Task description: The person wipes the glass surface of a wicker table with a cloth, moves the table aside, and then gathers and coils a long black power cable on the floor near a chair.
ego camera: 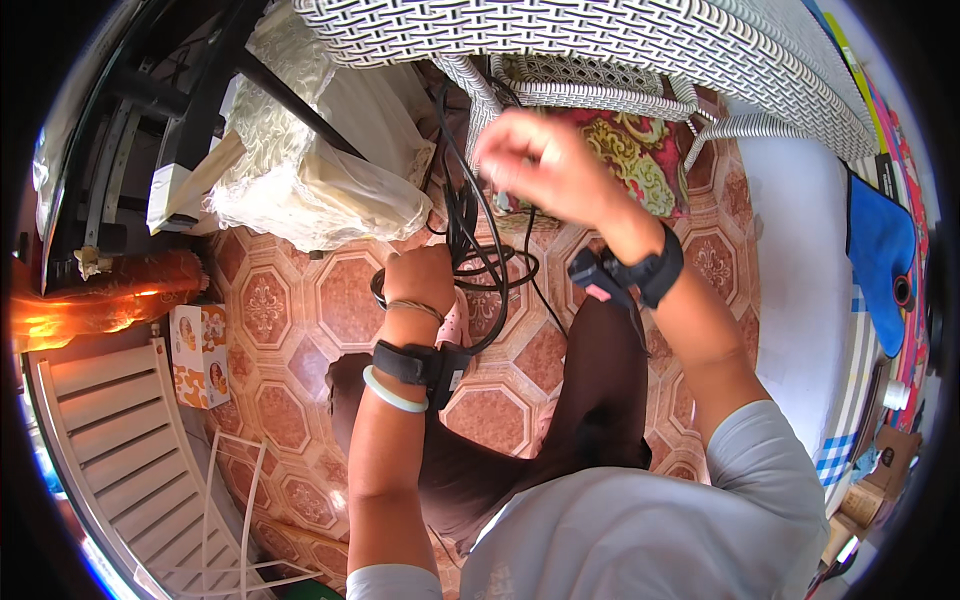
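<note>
My left hand (418,276) is closed in a fist around a black cable (466,214), seen from the back. Loops of the cable stick out on both sides of the fist and hang above the floor. To the upper right, my right hand (546,166) is raised with curled fingers and blurred by motion. A thin black strand shows at its palm and runs down below it; whether the fingers grip it cannot be made out. Both wrists wear black straps. Beneath my left hand, a pink clog (453,319) is partly visible.
A white-and-black woven chair (585,34) stands ahead, with a patterned red cushion (634,157) beneath it. Pale lace cloth (300,187) drapes a piece of furniture at the left. A white radiator (120,450), a small carton (199,356) and a white wire frame (247,510) stand at lower left.
</note>
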`<state>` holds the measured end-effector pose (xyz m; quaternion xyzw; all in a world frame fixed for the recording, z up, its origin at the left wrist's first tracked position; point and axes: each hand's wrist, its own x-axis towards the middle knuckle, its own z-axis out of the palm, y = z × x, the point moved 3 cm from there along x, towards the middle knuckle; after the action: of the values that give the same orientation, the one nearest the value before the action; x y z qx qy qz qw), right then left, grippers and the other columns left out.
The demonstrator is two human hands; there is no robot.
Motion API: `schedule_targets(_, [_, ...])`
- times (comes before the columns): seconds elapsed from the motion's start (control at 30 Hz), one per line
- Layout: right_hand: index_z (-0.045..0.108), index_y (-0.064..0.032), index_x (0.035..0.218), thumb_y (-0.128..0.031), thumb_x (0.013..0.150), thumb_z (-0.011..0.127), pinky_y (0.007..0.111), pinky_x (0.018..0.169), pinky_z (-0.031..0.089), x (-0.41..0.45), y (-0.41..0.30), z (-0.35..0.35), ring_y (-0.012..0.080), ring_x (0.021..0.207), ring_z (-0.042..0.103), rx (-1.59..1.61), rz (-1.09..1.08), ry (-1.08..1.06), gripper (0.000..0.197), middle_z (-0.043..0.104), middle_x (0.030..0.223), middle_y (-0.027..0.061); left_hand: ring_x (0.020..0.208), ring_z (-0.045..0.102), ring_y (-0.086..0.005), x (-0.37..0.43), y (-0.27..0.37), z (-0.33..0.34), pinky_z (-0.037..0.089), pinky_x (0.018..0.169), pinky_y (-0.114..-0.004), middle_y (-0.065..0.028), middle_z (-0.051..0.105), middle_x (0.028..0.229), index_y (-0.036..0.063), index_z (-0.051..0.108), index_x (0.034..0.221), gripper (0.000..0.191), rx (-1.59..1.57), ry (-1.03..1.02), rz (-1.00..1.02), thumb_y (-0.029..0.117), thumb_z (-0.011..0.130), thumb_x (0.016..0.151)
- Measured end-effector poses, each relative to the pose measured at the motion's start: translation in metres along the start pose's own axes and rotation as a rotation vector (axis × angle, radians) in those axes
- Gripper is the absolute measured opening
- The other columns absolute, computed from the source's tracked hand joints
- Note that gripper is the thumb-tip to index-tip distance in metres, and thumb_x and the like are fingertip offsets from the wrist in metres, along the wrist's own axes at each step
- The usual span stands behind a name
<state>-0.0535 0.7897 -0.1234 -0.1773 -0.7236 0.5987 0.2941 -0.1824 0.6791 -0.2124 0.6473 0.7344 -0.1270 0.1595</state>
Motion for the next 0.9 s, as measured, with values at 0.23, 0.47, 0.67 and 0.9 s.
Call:
schedule_targets(0.23, [0.055, -0.0041, 0.086, -0.006, 0.061, 0.061, 0.042, 0.094, 0.025, -0.038, 0.031, 0.052, 0.0239, 0.102, 0.041, -0.770, -0.241, -0.350, 0.026, 0.047, 0.103, 0.0083, 0.073, 0.060, -0.0266, -0.006, -0.013, -0.024, 0.047, 0.064, -0.036, -0.0121, 0.061, 0.078, 0.0073, 0.058, 0.080, 0.014, -0.064, 0.107, -0.127, 0.011, 0.048, 0.070])
schedule_targets(0.47, [0.052, -0.0142, 0.106, 0.000, 0.070, 0.045, 0.049, 0.101, 0.013, -0.052, 0.089, 0.009, 0.0282, 0.115, 0.033, -1.171, -0.212, -0.255, 0.040, 0.041, 0.116, 0.0082, 0.078, 0.054, -0.0381, -0.020, -0.039, -0.024, 0.044, 0.067, -0.043, -0.0230, 0.056, 0.078, -0.0007, 0.056, 0.082, 0.023, -0.316, -0.045, -0.147, 0.010, 0.048, 0.063])
schedule_targets(0.67, [0.051, -0.0071, 0.062, 0.003, 0.059, 0.057, 0.043, 0.098, 0.025, -0.015, 0.069, 0.012, 0.0240, 0.106, 0.045, -0.843, -0.410, -0.237, 0.012, 0.056, 0.089, 0.0030, 0.078, 0.053, -0.0375, -0.021, -0.051, -0.010, 0.043, 0.067, -0.042, -0.0231, 0.056, 0.079, -0.0005, 0.057, 0.081, 0.023, -0.560, -0.041, -0.039, 0.011, 0.051, 0.062])
schedule_targets(0.9, [0.047, -0.0074, 0.056, -0.012, 0.054, 0.070, 0.034, 0.067, 0.040, 0.034, 0.034, 0.013, 0.0151, 0.054, 0.049, -0.527, -0.039, -0.758, 0.024, 0.048, 0.054, 0.0003, 0.070, 0.054, -0.0368, -0.041, 0.005, -0.013, 0.043, 0.060, -0.040, -0.0212, 0.056, 0.072, -0.0020, 0.055, 0.078, 0.022, -0.394, -0.273, 0.146, 0.013, 0.058, 0.062])
